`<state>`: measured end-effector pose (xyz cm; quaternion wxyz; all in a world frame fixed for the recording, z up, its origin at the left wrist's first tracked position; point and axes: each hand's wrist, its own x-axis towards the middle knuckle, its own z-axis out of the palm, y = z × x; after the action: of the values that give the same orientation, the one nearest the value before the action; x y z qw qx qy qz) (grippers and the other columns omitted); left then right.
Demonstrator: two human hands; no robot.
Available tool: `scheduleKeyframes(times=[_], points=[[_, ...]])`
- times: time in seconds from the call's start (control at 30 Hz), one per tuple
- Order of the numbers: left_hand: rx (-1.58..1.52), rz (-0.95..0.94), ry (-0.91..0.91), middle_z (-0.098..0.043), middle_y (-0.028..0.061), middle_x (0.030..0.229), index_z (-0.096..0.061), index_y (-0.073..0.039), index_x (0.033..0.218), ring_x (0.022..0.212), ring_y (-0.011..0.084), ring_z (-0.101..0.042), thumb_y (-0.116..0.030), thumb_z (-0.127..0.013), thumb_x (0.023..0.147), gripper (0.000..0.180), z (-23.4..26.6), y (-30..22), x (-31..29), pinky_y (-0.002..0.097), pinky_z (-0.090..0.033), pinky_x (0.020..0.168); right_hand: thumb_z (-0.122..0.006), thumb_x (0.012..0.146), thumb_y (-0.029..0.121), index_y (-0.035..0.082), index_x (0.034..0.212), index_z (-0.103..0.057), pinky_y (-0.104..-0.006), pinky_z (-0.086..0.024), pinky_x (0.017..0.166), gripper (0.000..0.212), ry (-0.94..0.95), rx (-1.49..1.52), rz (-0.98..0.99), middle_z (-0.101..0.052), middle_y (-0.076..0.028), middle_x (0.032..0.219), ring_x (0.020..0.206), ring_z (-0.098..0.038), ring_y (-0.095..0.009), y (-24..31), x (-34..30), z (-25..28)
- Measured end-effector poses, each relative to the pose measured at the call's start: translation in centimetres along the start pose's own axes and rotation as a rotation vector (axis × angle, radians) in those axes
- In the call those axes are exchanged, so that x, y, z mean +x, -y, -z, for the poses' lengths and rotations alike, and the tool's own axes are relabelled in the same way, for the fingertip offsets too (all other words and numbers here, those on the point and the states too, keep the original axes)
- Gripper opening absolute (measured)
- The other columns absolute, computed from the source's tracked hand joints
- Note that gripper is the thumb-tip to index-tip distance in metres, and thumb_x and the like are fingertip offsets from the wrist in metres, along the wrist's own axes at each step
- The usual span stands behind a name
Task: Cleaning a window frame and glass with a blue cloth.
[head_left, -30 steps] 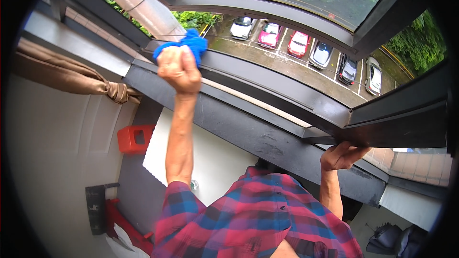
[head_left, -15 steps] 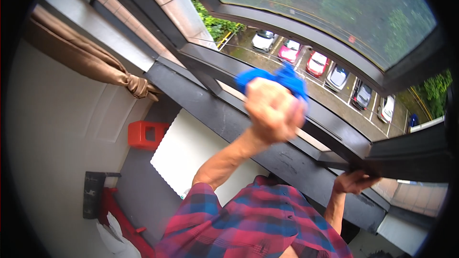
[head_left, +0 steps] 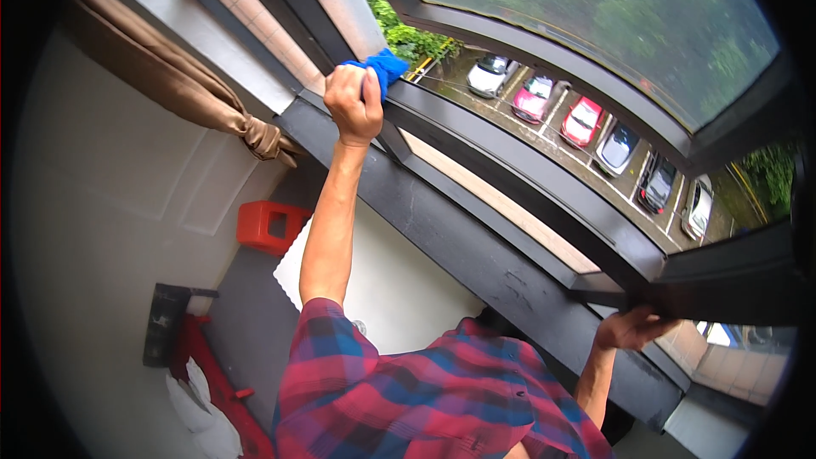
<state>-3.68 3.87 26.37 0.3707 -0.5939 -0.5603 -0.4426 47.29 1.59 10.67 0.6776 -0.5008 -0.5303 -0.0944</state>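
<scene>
My left hand (head_left: 353, 104) is closed round a blue cloth (head_left: 387, 68), with my arm stretched out ahead. The cloth lies against the dark window frame (head_left: 510, 157), at the corner where an upright bar meets the lower rail. Far to the right, my right hand (head_left: 631, 328) grips the dark side bar (head_left: 722, 276) of the frame from below; some of its fingers are hidden behind the bar. Above the rail, a tilted window pane (head_left: 595, 25) hangs open outward.
A dark sill (head_left: 433, 238) runs below the frame, above a white board (head_left: 395, 276). A tied brown curtain (head_left: 187, 72) hangs at the left, over a red plastic stool (head_left: 268, 225). Several parked cars (head_left: 616, 149) show far below outside.
My left hand has carried the blue cloth left along the lower rail, from the middle to the corner by the upright bar. My right hand stays on the frame.
</scene>
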Motion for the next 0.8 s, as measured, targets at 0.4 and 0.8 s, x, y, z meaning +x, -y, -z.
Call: scheduleKeyframes(times=[0.4,0.8], points=[[-0.370,-0.048,0.037,-0.052,0.0063,0.068,-0.052,-0.009,0.061,0.065,0.0274,-0.054,-0.024,-0.071,0.081,0.031,-1.6,-28.1,-0.6,0.0412,-0.042,0.070,-0.050,0.096,0.009,-0.008,0.145,-0.033,-0.0448,-0.039,0.102,0.054,0.087,0.167,0.069,-0.046,-0.021,0.137,0.123,-0.046,-0.033,4.3,2.6,-0.1],[-0.742,0.787,-0.567,-0.063,0.0025,0.066,-0.064,0.002,0.076,0.052,0.0069,-0.052,-0.031,-0.044,0.109,0.051,4.6,-17.6,-0.1,0.0209,-0.040,0.048,-0.068,0.083,0.004,0.002,0.099,-0.069,-0.0423,-0.050,0.079,0.017,0.820,0.084,0.417,-0.065,-0.011,0.092,0.088,-0.062,-0.031,19.1,12.0,-7.0]])
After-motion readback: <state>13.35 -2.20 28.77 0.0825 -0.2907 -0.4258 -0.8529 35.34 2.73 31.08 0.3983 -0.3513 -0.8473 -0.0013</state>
